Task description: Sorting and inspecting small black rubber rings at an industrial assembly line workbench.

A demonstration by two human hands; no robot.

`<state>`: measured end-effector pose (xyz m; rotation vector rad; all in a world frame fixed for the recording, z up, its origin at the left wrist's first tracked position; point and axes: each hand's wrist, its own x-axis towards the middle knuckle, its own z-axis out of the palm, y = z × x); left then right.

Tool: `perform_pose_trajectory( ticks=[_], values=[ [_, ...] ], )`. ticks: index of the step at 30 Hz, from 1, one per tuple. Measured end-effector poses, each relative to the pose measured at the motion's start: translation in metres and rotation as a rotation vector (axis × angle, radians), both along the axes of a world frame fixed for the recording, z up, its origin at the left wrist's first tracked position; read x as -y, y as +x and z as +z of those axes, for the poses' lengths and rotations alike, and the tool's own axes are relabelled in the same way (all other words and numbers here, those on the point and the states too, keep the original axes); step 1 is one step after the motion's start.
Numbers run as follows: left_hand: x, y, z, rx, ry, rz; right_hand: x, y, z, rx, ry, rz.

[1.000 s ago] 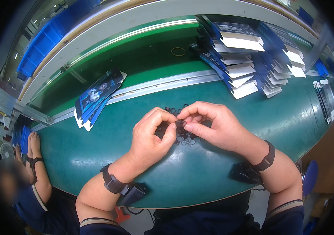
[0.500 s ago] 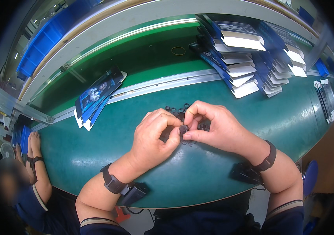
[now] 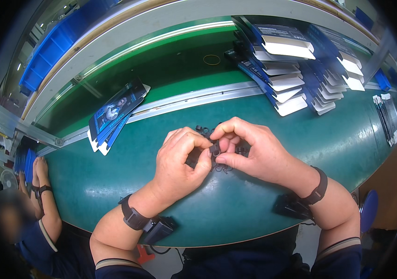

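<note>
In front of me, over the middle of the table, my left hand (image 3: 180, 158) pinches a small black ring-like clip (image 3: 215, 149) between thumb and forefinger. Close on its right is my right hand (image 3: 259, 151), its thumb and forefinger apart around the clip, the forefinger above and the thumb just below. Its other fingers curl in behind, partly hidden. Under and behind both hands lies a pile of similar small black clips (image 3: 202, 129), largely covered by my fingers.
Flat dark-blue boxes (image 3: 114, 111) fan out at the far left. Open cartons with white flaps (image 3: 289, 83) are stacked at the far right, with packed black strips (image 3: 384, 121) beyond. Black devices (image 3: 161, 229) sit by my wrists. A co-worker's arm (image 3: 45, 190) rests at left.
My right forefinger has lifted up and left off the clip, widening its gap from the thumb. The clip has turned slightly in my left fingers, which stay nearly in place.
</note>
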<state>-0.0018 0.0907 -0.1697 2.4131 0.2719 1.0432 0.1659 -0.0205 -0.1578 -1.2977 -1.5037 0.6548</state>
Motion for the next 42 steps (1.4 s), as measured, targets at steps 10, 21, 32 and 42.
perform_pose_trajectory(
  ticks=[10, 21, 32, 42],
  values=[
    [-0.001, 0.000, 0.000, 0.002, -0.026, -0.022, 0.002, 0.001, -0.001, -0.412, -0.174, 0.057],
    [0.002, -0.001, 0.001, 0.009, -0.079, 0.000, 0.002, 0.003, 0.000, -0.358, -0.174, 0.059],
    [0.001, 0.000, 0.000, 0.010, -0.067, -0.032, 0.004, 0.002, 0.007, -0.277, -0.217, 0.054],
    [0.003, -0.002, 0.003, -0.010, -0.084, -0.021, 0.002, 0.004, 0.003, -0.320, -0.226, 0.009]
  ],
)
